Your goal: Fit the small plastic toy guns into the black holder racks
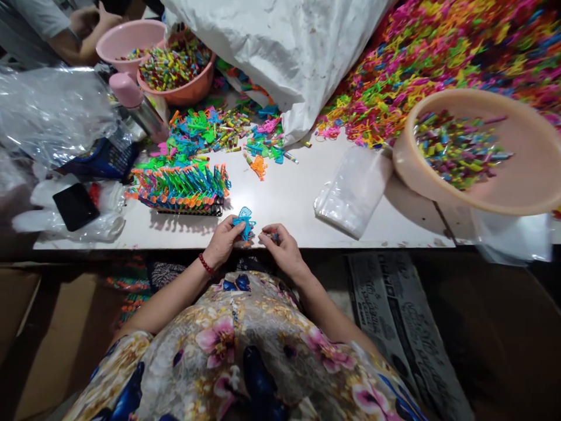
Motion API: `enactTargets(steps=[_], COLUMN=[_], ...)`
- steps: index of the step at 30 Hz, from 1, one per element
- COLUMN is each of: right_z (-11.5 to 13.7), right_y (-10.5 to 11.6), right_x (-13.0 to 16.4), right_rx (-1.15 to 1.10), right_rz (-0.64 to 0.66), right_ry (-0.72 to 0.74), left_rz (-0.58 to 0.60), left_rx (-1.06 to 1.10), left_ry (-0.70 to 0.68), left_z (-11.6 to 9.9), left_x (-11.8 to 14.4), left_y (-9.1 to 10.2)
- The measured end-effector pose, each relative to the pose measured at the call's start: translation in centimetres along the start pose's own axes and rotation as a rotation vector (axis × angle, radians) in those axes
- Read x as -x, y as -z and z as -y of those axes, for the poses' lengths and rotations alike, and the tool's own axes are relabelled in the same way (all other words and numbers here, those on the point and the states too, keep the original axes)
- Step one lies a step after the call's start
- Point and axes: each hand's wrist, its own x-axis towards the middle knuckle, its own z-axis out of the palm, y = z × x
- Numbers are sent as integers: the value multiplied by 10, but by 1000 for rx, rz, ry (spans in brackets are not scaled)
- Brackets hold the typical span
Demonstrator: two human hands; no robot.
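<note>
At the white table's (284,199) near edge, the left hand (222,241) pinches a blue plastic toy (244,222), seemingly light, stiff and snappable, best held mid-body, while the right hand (283,248), at its 3 o'clock, grips a small piece.

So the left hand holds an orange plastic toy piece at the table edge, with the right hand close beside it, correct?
Not quite: the plastic toy piece in the left hand is blue, not orange, as the head view shows. It is held at the table edge, with the right hand close beside.
</note>
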Motion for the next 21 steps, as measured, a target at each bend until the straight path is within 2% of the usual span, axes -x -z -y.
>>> enactTargets(steps=[5,11,14,17,21], right_z=[-2,-2,-2,2,7], right_y=[0,-3,-3,-1,2], right_x=[-2,-1,0,0,-3], right_rx=[-106,-103,-46,27,39], right_rz=[22,97,99,63,6], right_ry=[-48,-39,11,127,180], left_rz=[3,-26,-11,14,80], left_rx=[8,6,-25,-70,-142], left_ry=[23,31,4,-22,14], left_z=[2,3,2,1,-2], left_x=[4,7,10,13,18], left_y=[7,11,13,14,15])
